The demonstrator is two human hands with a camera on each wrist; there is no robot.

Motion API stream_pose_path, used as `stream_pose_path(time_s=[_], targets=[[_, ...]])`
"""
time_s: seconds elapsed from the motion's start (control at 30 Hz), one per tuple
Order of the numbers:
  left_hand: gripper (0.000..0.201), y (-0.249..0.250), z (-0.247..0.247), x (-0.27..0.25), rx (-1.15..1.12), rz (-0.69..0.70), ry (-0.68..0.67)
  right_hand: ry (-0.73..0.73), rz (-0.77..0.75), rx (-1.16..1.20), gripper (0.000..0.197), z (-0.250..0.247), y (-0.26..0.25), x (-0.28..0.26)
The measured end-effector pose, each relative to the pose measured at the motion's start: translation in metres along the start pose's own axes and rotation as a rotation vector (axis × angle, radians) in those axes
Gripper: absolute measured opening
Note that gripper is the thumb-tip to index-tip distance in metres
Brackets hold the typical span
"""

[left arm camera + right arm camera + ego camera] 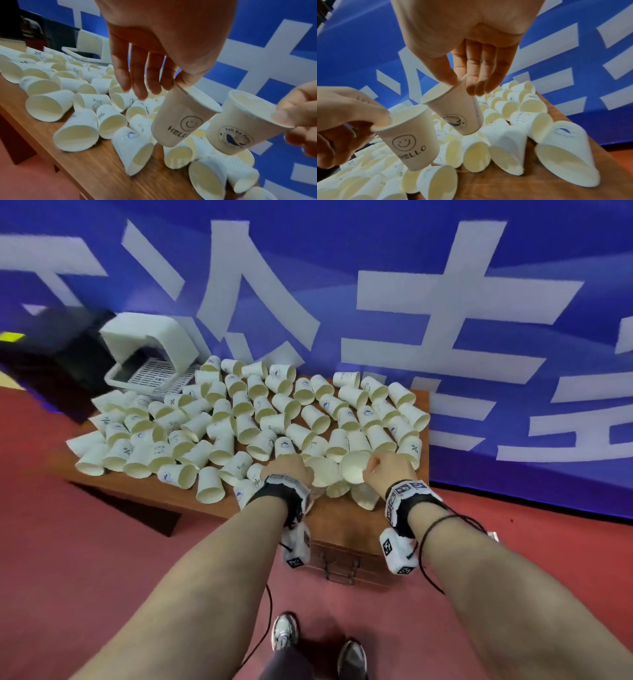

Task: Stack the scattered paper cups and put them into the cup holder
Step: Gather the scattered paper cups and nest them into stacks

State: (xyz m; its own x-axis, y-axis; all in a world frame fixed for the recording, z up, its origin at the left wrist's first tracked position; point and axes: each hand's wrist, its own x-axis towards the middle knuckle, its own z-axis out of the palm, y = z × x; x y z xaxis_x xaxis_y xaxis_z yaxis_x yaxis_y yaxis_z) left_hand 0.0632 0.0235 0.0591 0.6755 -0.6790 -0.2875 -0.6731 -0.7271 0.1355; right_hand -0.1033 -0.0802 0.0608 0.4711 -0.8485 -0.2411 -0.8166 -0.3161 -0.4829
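Several white paper cups [239, 419] lie on their sides all over the wooden table [342, 518]. My left hand [301, 470] pinches the rim of a cup printed with a smiley and "HELLO" [181, 117], thumb against index finger [173, 82], and holds it above the pile. Beside it, my right hand [380, 465] pinches the rim of a cup with a blue whale logo [453, 111], which hangs tilted from my thumb and fingers [462, 81]. The two cups are close together but apart. The white cup holder [150, 344] stands at the table's far left corner.
A black box [51, 344] sits left of the holder. A blue banner with large white characters [342, 285] rises right behind the table. Red floor [102, 542] surrounds the table, and a drawer front [339, 559] faces me below its near edge.
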Motion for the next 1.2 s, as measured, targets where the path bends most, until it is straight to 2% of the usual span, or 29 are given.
stream_pose_path(time_s=[0.23,0.4,0.5,0.63,0.7,0.83,0.97,1.2], targets=[[0.03,-0.083,-0.031,0.014,-0.057,-0.048,0.04,-0.035,-0.098,-0.064,0.036,0.021,-0.082,0.008],[0.029,-0.163,-0.052,0.035,-0.112,-0.075,0.025,-0.053,-0.177,-0.116,0.027,0.058,-0.164,0.017],[0.02,-0.216,-0.064,0.054,-0.098,-0.063,-0.002,-0.062,-0.203,-0.168,0.026,0.085,-0.221,0.02],[0.039,-0.295,-0.088,0.073,-0.126,-0.035,-0.007,-0.069,-0.221,-0.209,0.029,0.123,-0.293,0.026],[0.039,-0.322,-0.095,0.075,-0.141,-0.009,0.001,-0.082,-0.233,-0.21,0.027,0.136,-0.316,0.027],[0.033,-0.389,-0.105,0.087,-0.165,-0.051,-0.006,-0.089,-0.258,-0.223,0.025,0.173,-0.374,0.026],[0.033,-0.432,-0.105,0.106,-0.19,-0.088,-0.027,-0.119,-0.295,-0.254,0.021,0.194,-0.418,0.034],[0.032,-0.482,-0.124,0.158,-0.229,-0.112,-0.009,-0.141,-0.327,-0.264,0.023,0.222,-0.48,0.086]])
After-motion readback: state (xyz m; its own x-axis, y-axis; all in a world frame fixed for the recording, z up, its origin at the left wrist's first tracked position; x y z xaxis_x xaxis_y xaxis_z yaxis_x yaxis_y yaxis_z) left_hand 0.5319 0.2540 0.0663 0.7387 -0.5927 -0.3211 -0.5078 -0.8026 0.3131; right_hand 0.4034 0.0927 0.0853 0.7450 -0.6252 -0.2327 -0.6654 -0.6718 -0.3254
